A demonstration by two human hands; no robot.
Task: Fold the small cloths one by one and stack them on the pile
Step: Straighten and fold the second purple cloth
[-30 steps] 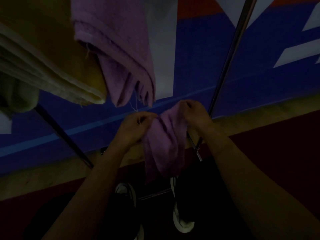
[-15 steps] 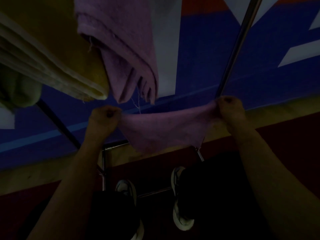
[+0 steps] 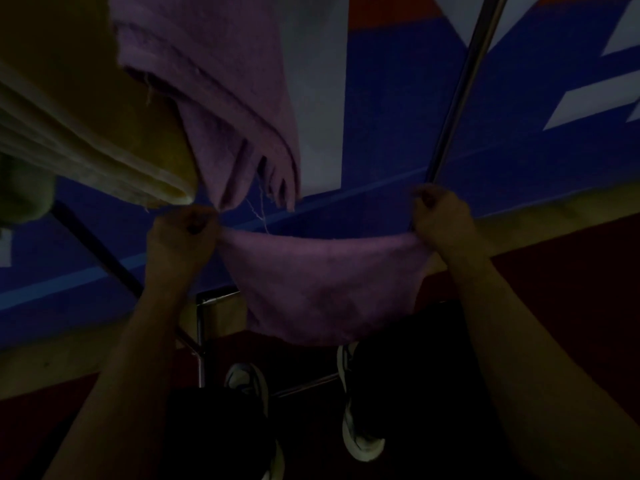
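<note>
Left hand (image 3: pixel 180 233) pinching | right hand (image 3: pixel 440 216) pinching | purple cloth (image 3: pixel 325 282) stretched between

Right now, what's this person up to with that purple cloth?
A person is holding a small purple cloth stretched out in the air, the left hand pinching one top corner and the right hand the other, ready for folding. It hangs over their shoes. Just above sits the pile of folded purple and yellowish cloths.
</note>
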